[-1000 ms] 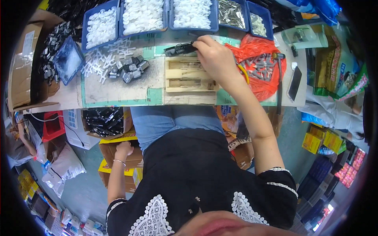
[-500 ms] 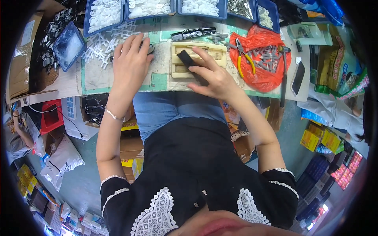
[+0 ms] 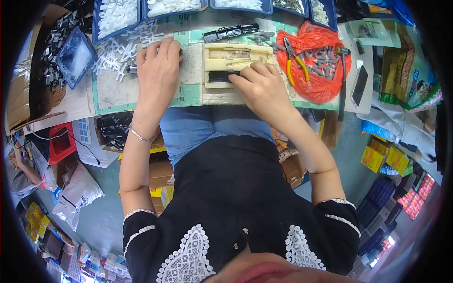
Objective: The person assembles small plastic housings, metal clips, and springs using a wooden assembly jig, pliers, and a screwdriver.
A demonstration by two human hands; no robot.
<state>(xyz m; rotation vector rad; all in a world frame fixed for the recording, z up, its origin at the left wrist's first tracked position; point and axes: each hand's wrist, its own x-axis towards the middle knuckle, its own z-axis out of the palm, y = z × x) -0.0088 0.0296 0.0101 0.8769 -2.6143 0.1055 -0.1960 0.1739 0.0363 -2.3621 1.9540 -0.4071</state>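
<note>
In the lower slot of a cream-coloured block fixture [image 3: 239,66] lies a black oblong plastic part [image 3: 218,77]. The fingers of my right hand [image 3: 265,87] are closed on the part's right end, which they partly cover. Off to the left, my left hand [image 3: 159,70] rests palm down on the worktop with its fingers curled. Something dark peeks out at its fingertips, too covered to name. Beside that hand is a pile of white branched plastic pieces [image 3: 111,59]. A glossy black long part [image 3: 231,32] lies behind the fixture.
Blue trays [image 3: 141,17] of small white and metal parts line the back. On the right, yellow-handled pliers [image 3: 297,66] and grey pieces lie on a red plastic bag [image 3: 321,92], near a hammer [image 3: 341,85] and a flat black slab [image 3: 360,87]. A blue bin [image 3: 75,59] leans at left.
My right hand has brought the black part down from a tilted hold above the fixture into its lower slot. My left hand has stayed nearly in place, its fingers a little more curled.
</note>
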